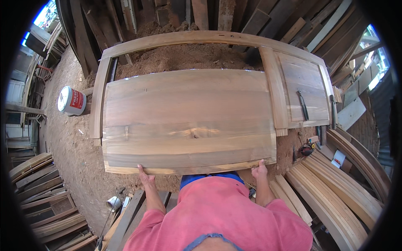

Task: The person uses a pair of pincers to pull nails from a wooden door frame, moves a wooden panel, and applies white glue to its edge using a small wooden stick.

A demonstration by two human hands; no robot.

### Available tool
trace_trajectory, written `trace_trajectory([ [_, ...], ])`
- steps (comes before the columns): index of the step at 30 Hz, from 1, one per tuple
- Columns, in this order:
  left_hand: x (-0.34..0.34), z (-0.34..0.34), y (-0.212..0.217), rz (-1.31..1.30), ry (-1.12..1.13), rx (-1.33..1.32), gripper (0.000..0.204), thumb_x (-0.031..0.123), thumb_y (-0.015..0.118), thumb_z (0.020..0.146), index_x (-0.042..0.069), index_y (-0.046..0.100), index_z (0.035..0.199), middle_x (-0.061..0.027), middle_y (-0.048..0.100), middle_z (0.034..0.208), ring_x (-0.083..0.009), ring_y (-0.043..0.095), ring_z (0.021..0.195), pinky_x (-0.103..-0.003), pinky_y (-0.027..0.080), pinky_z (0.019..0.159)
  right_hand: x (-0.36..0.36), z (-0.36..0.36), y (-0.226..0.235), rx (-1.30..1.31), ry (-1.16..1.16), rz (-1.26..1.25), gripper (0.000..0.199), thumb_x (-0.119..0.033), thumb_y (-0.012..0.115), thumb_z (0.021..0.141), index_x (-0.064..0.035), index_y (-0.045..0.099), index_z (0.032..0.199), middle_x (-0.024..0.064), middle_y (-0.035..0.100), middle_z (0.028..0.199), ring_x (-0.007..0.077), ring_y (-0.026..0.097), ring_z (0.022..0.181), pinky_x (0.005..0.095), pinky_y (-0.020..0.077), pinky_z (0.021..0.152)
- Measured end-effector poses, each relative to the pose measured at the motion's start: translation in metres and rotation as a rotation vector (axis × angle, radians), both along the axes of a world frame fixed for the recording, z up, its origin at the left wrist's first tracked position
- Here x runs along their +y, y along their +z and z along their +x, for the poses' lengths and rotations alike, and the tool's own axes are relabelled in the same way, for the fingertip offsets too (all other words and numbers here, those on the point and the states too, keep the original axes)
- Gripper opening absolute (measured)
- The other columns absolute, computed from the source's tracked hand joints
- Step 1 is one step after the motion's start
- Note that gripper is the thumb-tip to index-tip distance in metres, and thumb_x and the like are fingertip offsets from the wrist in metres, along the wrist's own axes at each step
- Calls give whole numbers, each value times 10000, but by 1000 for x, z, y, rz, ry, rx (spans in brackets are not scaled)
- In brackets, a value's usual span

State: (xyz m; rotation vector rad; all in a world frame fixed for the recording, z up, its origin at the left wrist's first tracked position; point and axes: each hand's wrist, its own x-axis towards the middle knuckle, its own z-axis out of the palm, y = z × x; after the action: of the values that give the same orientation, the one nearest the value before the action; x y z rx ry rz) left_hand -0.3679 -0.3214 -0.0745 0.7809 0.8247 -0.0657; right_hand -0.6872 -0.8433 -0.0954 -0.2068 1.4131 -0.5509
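My left hand [146, 177] grips the near edge of a large wooden door panel [188, 108] near its left corner, thumb on top and fingers hidden underneath. Toward the right corner, my right hand [260, 170] holds the same edge in the same way. The panel lies between the left and middle uprights of a wooden door frame [180, 39]. A gap shows between its far edge and the frame's far rail. On the right, a smaller panel [303, 83] sits within the frame, with a dark long-handled tool [302, 104] resting on it.
A white bucket [72, 101] with a red label stands left of the frame. Stacked boards [331, 201] lie at the near right, beside a tape measure [307, 149]. More timber [52, 201] is piled at the left, and planks [201, 14] lean behind. Sawdust covers the ground.
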Motion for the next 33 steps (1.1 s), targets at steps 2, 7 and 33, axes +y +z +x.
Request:
trace_trajectory([
  [2,11,-5,-4,-35,11,-5,704,365,785,834,72,472,1392,-98,553,1369,-330,499,1266,-550,374,1103,2,-1,-4,22,-20,-7,374,-360,552,997,-129,533,1291,42,590,1295,254,576,1144,496,456,987],
  [7,4,-4,-4,-98,-6,-46,686,321,782,842,73,466,1398,-101,549,1379,-336,487,1282,-567,345,1116,-1,-9,-3,57,-29,-6,362,-388,541,999,-114,562,1235,55,644,1193,268,624,1055,499,518,919],
  [33,41,-43,20,-38,-41,-31,618,275,770,856,76,477,1363,-102,571,1333,-324,529,1240,-575,403,1069,53,-41,11,221,39,-71,385,-425,542,999,-148,546,1267,68,638,1121,222,611,902,376,551,743],
])
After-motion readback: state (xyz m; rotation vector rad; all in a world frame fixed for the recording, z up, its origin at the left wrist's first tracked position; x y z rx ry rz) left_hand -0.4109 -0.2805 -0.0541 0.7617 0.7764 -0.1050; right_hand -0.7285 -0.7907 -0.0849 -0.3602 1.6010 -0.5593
